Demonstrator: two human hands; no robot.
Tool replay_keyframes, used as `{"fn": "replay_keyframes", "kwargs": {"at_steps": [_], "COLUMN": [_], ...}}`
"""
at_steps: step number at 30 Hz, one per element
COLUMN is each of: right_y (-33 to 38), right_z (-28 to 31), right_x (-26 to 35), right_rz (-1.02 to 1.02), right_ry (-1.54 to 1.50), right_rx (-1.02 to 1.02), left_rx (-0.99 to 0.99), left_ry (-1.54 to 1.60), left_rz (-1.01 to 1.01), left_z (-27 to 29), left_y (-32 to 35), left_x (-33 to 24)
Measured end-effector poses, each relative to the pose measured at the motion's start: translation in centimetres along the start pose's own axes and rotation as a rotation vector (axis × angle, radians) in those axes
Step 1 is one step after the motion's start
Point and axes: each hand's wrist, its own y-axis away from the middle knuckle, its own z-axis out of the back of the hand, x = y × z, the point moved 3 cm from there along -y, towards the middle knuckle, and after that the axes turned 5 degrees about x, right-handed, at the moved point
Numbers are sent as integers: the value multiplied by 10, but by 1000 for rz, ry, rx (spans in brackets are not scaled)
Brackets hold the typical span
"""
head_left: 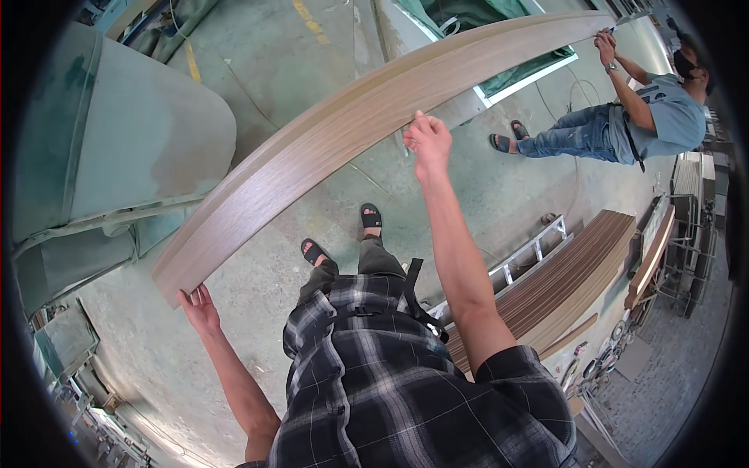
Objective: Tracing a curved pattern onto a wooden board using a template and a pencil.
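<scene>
A long wood-grain board (312, 144) stretches from the lower left to the upper right, bowed by the lens. Close to its left end, my left hand (201, 310) grips the near edge, with some fingers hidden by the board. My right hand (429, 144) is closed on the same edge about midway along, its fingertips pinching the rim. At the far right end, a co-worker's hands (605, 48) are at the board. That co-worker (663, 117) stands in a grey-blue shirt, jeans and sandals.
A large grey-green covered surface (156, 117) lies to the left, beyond the board. A white-edged frame with green cloth (499, 78) sits under the board's far half. To my right are a stack of brown boards (562, 273) and a ladder (538, 246). Thin cables cross the floor.
</scene>
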Motion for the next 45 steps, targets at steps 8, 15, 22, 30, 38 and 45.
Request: {"fn": "replay_keyframes", "kwargs": {"at_steps": [8, 15, 22, 30, 38, 45], "right_y": [-13, -3, -13, -20, 0, 27], "right_z": [25, 30, 12, 73, 178, 353], "right_x": [31, 41, 9, 116, 156, 36], "right_rz": [-42, -62, -41, -44, -110, -220], "right_ry": [-64, -78, -115, -94, -29, 354], "right_rx": [37, 16, 37, 66, 213, -65], "left_rx": [-10, -19, 42, -5, 48, 385], "left_ry": [-27, -16, 23, 216, -200, -591], "left_rz": [-26, -17, -34, -69, 274, 420], "left_z": [-29, -26, -25, -121, -82, -216], "left_y": [36, 43, -1, 144, 203, 287], "left_x": [1, -1, 9, 1, 120, 169]}}
